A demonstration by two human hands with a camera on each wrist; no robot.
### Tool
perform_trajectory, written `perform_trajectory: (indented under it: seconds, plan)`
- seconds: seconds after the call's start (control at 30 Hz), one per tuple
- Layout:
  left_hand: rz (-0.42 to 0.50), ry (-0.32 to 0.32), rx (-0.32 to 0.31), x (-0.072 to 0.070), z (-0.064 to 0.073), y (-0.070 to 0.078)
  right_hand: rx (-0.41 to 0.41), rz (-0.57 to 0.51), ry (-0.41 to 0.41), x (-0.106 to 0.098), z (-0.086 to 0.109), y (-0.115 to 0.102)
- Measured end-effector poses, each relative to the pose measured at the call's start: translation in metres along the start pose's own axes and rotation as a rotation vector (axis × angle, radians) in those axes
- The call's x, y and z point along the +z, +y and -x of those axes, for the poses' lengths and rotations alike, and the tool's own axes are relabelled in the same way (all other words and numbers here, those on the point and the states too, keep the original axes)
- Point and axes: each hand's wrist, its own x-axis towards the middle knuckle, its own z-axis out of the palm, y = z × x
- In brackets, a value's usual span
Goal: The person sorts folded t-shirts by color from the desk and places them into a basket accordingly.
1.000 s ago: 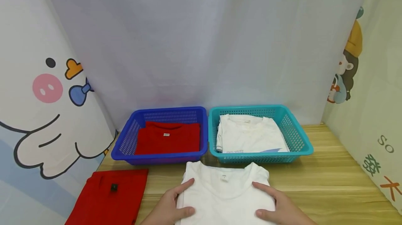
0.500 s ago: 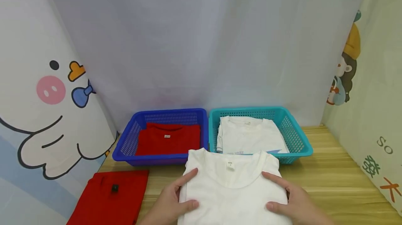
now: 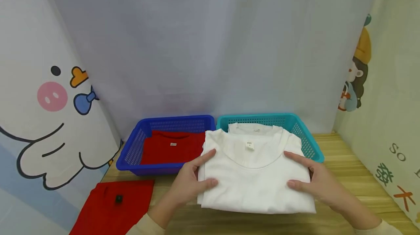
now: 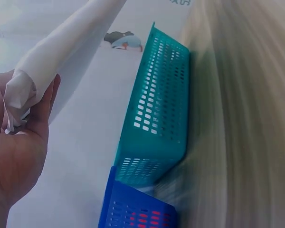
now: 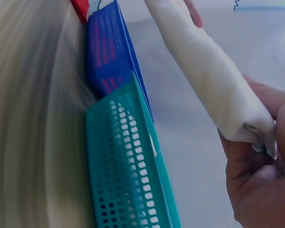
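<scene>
Both hands hold a folded white T-shirt (image 3: pixel 252 187) by its two sides, raised above the table. My left hand (image 3: pixel 193 180) grips the left edge, thumb on top and the other fingers underneath; the left wrist view shows the folded edge between thumb and fingers. On the opposite edge my right hand (image 3: pixel 315 180) has the same hold, seen from the side in the right wrist view. Behind the shirt stands a teal basket (image 3: pixel 306 136), its front partly hidden. Another white T-shirt (image 3: pixel 234 128) lies in that basket, mostly covered from view.
Left of the teal basket, touching or nearly so, is a blue basket (image 3: pixel 131 151) with folded red clothing (image 3: pixel 160 151) in it. A folded red shirt (image 3: pixel 111 209) with a dark label lies on the wooden table (image 3: pixel 338 155) at front left. A pale curtain (image 3: pixel 197 45) hangs behind.
Both hands have lifted the white T-shirt off the table and carried it forward and a little right. It now overlaps the front of the teal basket in the head view.
</scene>
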Motion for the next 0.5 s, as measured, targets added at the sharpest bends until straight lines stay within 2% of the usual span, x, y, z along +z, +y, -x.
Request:
perform_trajectory:
  seconds: [0.1,0.27,0.33,0.5]
  plan:
    - [0.016,-0.006,0.005,0.0,-0.02,0.0,-0.016,0.008,0.023,-0.011,-0.011,-0.001]
    - [0.008,0.008,0.016,0.002,-0.053,0.0,-0.006,0.097,0.07,-0.03,-0.033,0.0]
    - [0.007,0.018,0.018,0.002,-0.067,0.0,-0.014,0.093,0.069,-0.036,-0.044,0.004]
    - [-0.004,0.032,0.0,0.005,-0.099,-0.005,-0.021,0.005,0.034,-0.053,-0.07,0.02]
